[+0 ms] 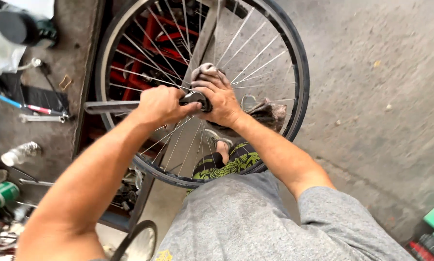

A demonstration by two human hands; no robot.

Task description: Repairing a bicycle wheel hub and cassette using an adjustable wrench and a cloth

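Note:
A spoked bicycle wheel [294,53] with a black tyre lies flat in front of me, over a red frame. My left hand [161,104] grips a long grey wrench [108,107] whose head sits on the wheel's hub. My right hand [219,96] is closed over the hub, pressing a grey rag [205,69] against it. The hub itself is mostly hidden under both hands.
A spanner [40,118], a blue-and-red pen-like tool [26,106], a plastic bottle [19,153] and a green can [0,195] lie on the dirty floor at left. A second small wheel [138,241] is at the bottom. Bare concrete [371,72] stretches to the right.

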